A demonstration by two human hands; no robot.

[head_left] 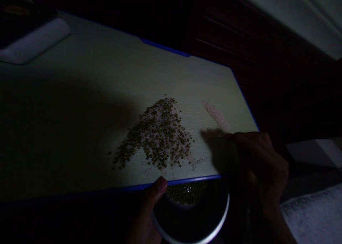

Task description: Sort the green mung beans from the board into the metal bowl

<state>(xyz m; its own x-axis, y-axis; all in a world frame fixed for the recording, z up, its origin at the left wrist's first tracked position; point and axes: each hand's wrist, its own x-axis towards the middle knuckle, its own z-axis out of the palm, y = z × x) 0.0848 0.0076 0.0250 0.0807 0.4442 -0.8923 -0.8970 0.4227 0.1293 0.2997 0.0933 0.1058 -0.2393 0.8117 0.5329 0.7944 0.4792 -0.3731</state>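
Seeds (162, 131) lay heaped on the board (107, 55) — light, hard, apt to roll, I judged; better scooped than pinched. Hands apart — right hand (260, 160) pinched a thin tool (220, 137), left hand (151, 206) gripped the bowl (223, 215).

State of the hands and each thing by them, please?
Board: bearing two piles.
Mixed pile: green and pale grains together, spread loosely.
Pale pile: narrow streak, apart from the mixed pile.
Bowl: partly filled with green grains, at the board's near edge.
Left hand: holding the bowl.
Right hand: pinching a thin object over the board.
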